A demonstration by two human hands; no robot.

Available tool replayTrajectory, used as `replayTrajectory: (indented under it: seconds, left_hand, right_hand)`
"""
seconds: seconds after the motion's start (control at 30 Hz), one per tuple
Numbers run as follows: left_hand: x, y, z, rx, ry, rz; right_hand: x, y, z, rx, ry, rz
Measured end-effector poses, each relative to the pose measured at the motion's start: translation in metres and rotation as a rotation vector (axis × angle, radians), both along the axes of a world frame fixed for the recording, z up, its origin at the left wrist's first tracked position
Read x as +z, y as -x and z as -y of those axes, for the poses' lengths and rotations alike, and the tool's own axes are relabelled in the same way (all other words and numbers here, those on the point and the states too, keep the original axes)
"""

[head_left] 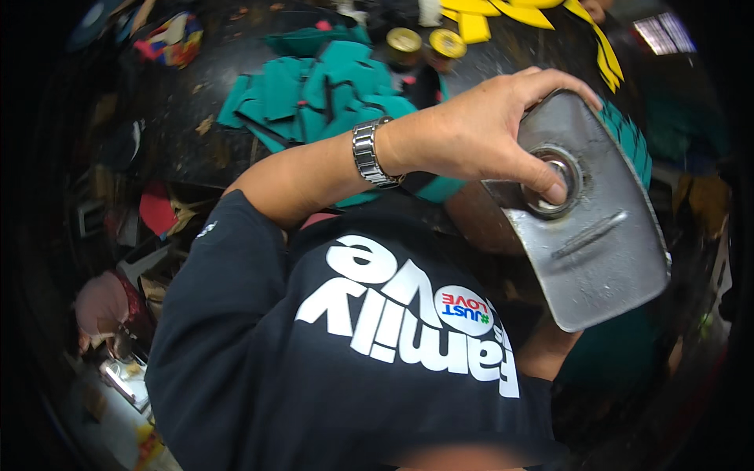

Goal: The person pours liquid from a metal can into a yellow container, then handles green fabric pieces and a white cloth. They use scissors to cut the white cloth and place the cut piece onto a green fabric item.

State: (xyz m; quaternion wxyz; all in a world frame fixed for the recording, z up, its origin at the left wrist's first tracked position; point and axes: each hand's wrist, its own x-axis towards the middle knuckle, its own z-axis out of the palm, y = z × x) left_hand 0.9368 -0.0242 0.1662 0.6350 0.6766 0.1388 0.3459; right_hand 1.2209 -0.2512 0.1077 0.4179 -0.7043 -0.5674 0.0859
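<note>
A dented grey metal can [605, 259] with rounded corners is held up and tilted at the right. My left hand [503, 129], with a metal wristwatch [371, 153] on its wrist, grips the can. Its fingers wrap over the upper edge, and the thumb presses on the round metal neck [580, 184]. Whether a cap sits in the neck, I cannot make out under the thumb. My right forearm [550, 351] shows below the can, while the right hand is mostly hidden behind it, its fingers not readable.
Flat teal pieces [338, 82] lie in a loose heap on the dark table [188, 149]. Beyond them stand two round yellow-topped tins [448, 43], near yellow cut pieces [473, 27]. More teal pieces [628, 141] lie behind the can. At far left another person [102, 302] is partly visible.
</note>
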Motion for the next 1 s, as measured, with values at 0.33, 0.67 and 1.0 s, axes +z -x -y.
replayTrajectory:
  seconds: [0.33, 0.67, 1.0]
  left_hand:
    - [0.071, 0.316, -0.035, 0.476, 0.094, 0.043]
    - [-0.025, 0.589, -0.100, 0.838, 0.204, -0.161]
    - [-0.106, 0.675, -0.141, 0.930, 0.289, -0.594]
  right_hand:
    - [0.062, 0.288, -0.243, 0.601, -0.392, 0.177]
    - [-0.077, 0.632, -0.389, 1.064, -0.205, -0.243]
    - [-0.158, 0.707, -0.389, 0.968, 0.075, -0.471]
